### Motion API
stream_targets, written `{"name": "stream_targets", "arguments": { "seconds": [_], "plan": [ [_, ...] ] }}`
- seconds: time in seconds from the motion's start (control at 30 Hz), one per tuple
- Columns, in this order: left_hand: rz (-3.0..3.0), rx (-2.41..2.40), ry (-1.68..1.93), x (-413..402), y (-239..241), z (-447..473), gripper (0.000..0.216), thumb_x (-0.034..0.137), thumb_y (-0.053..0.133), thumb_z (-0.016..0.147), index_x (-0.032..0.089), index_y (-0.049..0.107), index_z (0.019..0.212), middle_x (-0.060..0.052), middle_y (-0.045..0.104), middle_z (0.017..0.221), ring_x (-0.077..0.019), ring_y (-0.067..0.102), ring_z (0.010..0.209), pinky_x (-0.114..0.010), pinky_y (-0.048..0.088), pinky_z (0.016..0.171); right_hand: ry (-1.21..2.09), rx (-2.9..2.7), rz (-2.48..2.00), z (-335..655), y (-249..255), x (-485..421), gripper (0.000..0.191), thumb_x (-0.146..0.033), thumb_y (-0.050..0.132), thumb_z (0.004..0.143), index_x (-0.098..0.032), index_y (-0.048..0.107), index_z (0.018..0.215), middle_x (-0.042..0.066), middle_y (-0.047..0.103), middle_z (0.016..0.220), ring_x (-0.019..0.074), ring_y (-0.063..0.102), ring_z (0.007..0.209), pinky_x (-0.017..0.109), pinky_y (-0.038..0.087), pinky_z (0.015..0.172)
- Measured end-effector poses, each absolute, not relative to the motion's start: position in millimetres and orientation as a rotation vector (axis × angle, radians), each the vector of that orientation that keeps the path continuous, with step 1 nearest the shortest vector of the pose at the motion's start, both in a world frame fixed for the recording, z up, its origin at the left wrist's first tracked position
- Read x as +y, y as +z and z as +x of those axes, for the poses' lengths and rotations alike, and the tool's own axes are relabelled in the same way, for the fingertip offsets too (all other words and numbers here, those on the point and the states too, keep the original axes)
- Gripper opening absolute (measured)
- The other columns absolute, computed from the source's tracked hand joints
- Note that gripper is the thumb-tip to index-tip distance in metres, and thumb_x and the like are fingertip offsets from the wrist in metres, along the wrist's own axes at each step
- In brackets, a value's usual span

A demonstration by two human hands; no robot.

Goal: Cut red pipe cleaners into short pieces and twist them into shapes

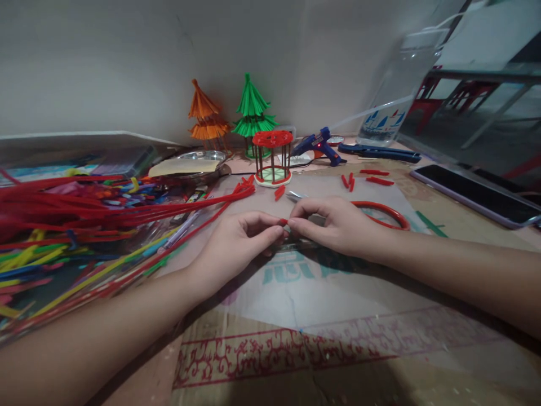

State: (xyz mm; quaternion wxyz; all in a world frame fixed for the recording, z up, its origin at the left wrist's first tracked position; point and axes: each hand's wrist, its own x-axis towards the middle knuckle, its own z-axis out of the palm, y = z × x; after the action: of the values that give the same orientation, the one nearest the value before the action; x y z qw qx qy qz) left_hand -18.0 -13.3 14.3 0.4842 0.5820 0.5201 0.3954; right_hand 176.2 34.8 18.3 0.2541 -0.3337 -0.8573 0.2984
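Between the fingertips of both hands is a short piece of red pipe cleaner (284,221). My left hand (249,231) pinches one end of it, and my right hand (327,223) pinches the other. Scissors with red handles (391,214) lie partly under my right hand, their blade tip showing beyond it. Just past the hands stands a small red frame with brown posts (273,159) on a pale round base. Short cut red pieces (378,180) lie to the right of it, and another red piece (279,193) lies in front of it.
Long red pipe cleaners (169,207) spread across the left over a mixed coloured pile. Orange (207,115) and green (252,104) tiered-roof models stand by the wall. A blue glue gun (319,148), a blue cutter (378,152), a clear bottle (386,107) and a phone (477,194) sit at right.
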Motion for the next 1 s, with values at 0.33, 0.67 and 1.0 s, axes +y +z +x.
{"name": "stream_targets", "arguments": {
  "seconds": [0.33,0.67,1.0],
  "plan": [
    [1.46,1.246,0.952,-13.0,13.2,-19.0,0.015,0.03,0.07,0.081,0.016,0.074,0.082,-0.003,0.071,0.073,-0.0102,0.057,0.056,-0.022,0.047,0.052,0.787,-2.353,-0.889,176.6,17.8,35.3,0.017,-0.029,0.055,0.092,-0.019,0.063,0.08,0.001,0.068,0.075,0.0141,0.06,0.068,0.027,0.043,0.063],
    [1.488,1.268,0.921,-12.2,9.9,-21.9,0.028,0.04,0.063,0.088,0.015,0.066,0.075,-0.003,0.07,0.071,-0.0089,0.053,0.052,-0.02,0.043,0.047,0.804,-2.415,-0.89,174.3,20.4,32.6,0.021,-0.03,0.054,0.093,-0.017,0.063,0.08,0.0,0.065,0.07,0.0132,0.056,0.064,0.026,0.039,0.06],
    [1.476,1.3,0.96,-8.7,9.9,-23.3,0.026,0.038,0.064,0.087,0.015,0.065,0.075,-0.003,0.073,0.072,-0.0086,0.055,0.052,-0.019,0.045,0.048,1.196,-2.128,-0.935,175.7,20.0,39.8,0.015,-0.03,0.057,0.088,-0.018,0.058,0.079,-0.002,0.054,0.068,0.0118,0.049,0.061,0.026,0.037,0.057]
  ]
}}
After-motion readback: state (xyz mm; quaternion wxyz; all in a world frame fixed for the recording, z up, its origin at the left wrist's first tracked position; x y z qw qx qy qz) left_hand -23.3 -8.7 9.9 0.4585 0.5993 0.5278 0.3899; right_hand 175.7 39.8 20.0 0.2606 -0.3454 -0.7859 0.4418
